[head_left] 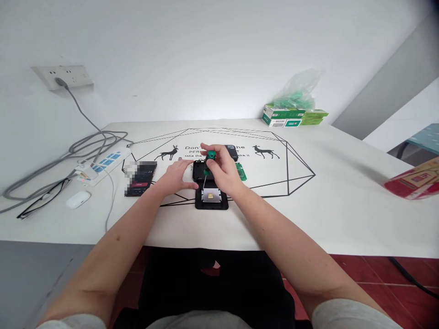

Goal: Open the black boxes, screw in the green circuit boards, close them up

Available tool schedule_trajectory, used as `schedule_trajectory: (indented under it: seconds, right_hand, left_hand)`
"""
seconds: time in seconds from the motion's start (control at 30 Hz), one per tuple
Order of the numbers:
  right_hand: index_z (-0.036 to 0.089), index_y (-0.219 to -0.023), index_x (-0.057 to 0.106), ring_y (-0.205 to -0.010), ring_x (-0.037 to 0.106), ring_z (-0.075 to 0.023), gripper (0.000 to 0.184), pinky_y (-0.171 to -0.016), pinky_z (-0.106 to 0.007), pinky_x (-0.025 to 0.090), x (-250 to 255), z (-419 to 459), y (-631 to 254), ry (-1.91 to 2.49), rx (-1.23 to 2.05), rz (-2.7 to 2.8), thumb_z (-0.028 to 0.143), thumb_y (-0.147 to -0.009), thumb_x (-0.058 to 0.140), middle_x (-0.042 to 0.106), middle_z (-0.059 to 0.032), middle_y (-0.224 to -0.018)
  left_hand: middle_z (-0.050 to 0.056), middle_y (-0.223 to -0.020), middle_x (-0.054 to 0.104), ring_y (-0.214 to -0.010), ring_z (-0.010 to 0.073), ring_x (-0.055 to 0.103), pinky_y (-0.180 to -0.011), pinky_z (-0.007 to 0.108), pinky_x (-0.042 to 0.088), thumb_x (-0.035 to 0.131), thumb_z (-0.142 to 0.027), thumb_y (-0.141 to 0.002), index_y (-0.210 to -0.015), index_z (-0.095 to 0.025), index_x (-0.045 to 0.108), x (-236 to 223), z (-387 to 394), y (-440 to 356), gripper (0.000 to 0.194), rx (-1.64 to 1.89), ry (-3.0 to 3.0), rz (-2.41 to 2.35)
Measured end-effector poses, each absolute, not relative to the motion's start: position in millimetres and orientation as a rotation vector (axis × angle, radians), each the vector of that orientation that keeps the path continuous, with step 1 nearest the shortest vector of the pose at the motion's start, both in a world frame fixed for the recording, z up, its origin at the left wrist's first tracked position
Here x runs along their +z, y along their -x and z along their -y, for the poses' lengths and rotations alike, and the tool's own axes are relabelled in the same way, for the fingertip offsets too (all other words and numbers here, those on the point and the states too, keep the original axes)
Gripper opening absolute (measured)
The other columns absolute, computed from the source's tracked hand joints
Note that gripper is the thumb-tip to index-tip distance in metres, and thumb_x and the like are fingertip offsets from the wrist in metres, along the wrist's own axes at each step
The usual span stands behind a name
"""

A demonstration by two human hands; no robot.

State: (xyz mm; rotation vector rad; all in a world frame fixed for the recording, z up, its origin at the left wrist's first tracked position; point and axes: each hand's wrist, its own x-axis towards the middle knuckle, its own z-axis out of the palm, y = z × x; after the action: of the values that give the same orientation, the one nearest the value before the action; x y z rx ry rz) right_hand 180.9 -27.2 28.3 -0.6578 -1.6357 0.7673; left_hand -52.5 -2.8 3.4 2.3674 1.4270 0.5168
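Observation:
A screwdriver (210, 157) with a green handle is gripped in my right hand (224, 167), its thin shaft angled down. The tip reaches the upper left of a silver metal plate (211, 195) with a small yellowish square on it. That plate sits on a flat black housing (222, 205). Behind it lies a black case part (198, 171), partly under my right hand. My left hand (174, 178) is at the left side of these parts, thumb and forefinger spread, the thumb at the housing's edge. Close to my right hand are a green circuit board (242, 172) and a dark device part (232, 152).
A phone (142, 178) lies left of my left hand. Farther left are a power strip (106, 164), a white mouse-like object (78, 199), glasses (44, 198) and coiled grey cable (78, 144). Green-white boxes (284, 114) stand back right; a red package (413, 180) is at the right edge.

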Motion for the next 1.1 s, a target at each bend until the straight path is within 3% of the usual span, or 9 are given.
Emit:
schedule_trajectory:
  seconds: [0.13,0.23,0.33,0.47,0.53,0.67,0.8,0.97,1.1]
  right_hand:
    - [0.03,-0.125,0.069,-0.133,0.062,-0.0262,0.035,-0.106,-0.051,0.058,29.3,23.8,-183.5,0.664,0.498,1.671,0.018,-0.099,0.05,0.064,-0.0105,-0.139]
    - [0.031,-0.119,0.075,-0.118,0.063,-0.0248,0.036,-0.106,-0.052,0.057,30.1,21.7,-183.9,0.663,0.399,1.674,0.018,-0.102,0.046,0.06,-0.009,-0.117]
    - [0.03,-0.117,0.075,-0.109,0.063,-0.0243,0.034,-0.102,-0.051,0.058,32.0,21.5,-183.5,0.64,0.392,1.676,0.021,-0.105,0.045,0.061,-0.0079,-0.108]
    - [0.028,-0.116,0.071,-0.109,0.068,-0.0234,0.023,-0.096,-0.047,0.061,35.4,25.7,-181.9,0.649,0.503,1.641,0.029,-0.105,0.051,0.072,-0.0086,-0.118]
    - [0.028,-0.116,0.067,-0.106,0.071,-0.0224,0.018,-0.091,-0.044,0.063,36.5,28.3,-180.5,0.697,0.605,1.608,0.035,-0.101,0.063,0.076,-0.0081,-0.123]
    - [0.029,-0.117,0.056,-0.098,0.078,-0.021,0.043,-0.093,-0.044,0.065,36.3,31.3,-177.3,0.755,0.775,1.564,0.035,-0.084,0.083,0.078,-0.0068,-0.131]
    - [0.031,-0.124,0.05,-0.109,0.082,-0.0233,0.045,-0.101,-0.046,0.066,34.9,31.2,-176.1,0.739,0.853,1.546,0.037,-0.088,0.078,0.075,-0.0089,-0.139]
    - [0.033,-0.128,0.049,-0.115,0.082,-0.0241,0.043,-0.104,-0.047,0.066,33.8,28.6,-177.8,0.701,0.822,1.531,0.036,-0.092,0.073,0.074,-0.0098,-0.14]
    - [0.033,-0.128,0.049,-0.112,0.082,-0.0238,0.041,-0.102,-0.047,0.067,32.9,25.9,-179.7,0.689,0.778,1.516,0.035,-0.094,0.071,0.075,-0.0094,-0.138]
  left_hand:
    - [0.016,-0.164,0.053,-0.162,0.0477,0.032,-0.13,0.065,0.03,0.082,-0.077,-0.083,-0.154,-0.024,0.059,1.2,0.9,55.7,0.092,0.473,-2.413,-1.401]
    - [0.014,-0.161,0.056,-0.163,0.0476,0.028,-0.132,0.066,0.028,0.083,-0.079,-0.08,-0.144,-0.026,0.068,-2.5,-0.6,56.8,0.084,0.473,-2.449,-1.314]
    - [0.013,-0.158,0.058,-0.163,0.0468,0.027,-0.132,0.067,0.028,0.082,-0.076,-0.084,-0.139,-0.026,0.072,-5.2,-1.7,57.9,0.075,0.498,-2.465,-1.269]
    - [0.013,-0.153,0.061,-0.159,0.0438,0.034,-0.133,0.066,0.028,0.076,-0.072,-0.091,-0.133,-0.025,0.075,-3.7,-0.2,56.5,0.063,0.518,-2.484,-1.267]
    - [0.013,-0.15,0.062,-0.154,0.0416,0.041,-0.134,0.066,0.026,0.073,-0.067,-0.094,-0.132,-0.025,0.075,-1.3,2.2,54.2,0.057,0.539,-2.497,-1.251]
    - [0.011,-0.143,0.066,-0.142,0.0352,0.053,-0.137,0.068,0.018,0.067,-0.045,-0.1,-0.13,-0.027,0.074,3.6,8.6,48.8,0.036,0.582,-2.553,-1.119]
    - [0.009,-0.145,0.066,-0.142,0.0331,0.053,-0.135,0.068,0.021,0.062,-0.027,-0.097,-0.121,-0.027,0.076,5.3,13.9,44.3,0.028,0.589,-2.571,-1.004]
    - [0.009,-0.146,0.065,-0.145,0.0352,0.049,-0.129,0.065,0.036,0.068,-0.031,-0.094,-0.109,-0.026,0.078,4.8,17.9,37.3,0.02,0.58,-2.535,-0.964]
    - [0.008,-0.145,0.067,-0.144,0.0352,0.049,-0.128,0.063,0.037,0.073,-0.034,-0.092,-0.102,-0.027,0.081,5.7,20.0,32.0,0.014,0.57,-2.521,-0.962]
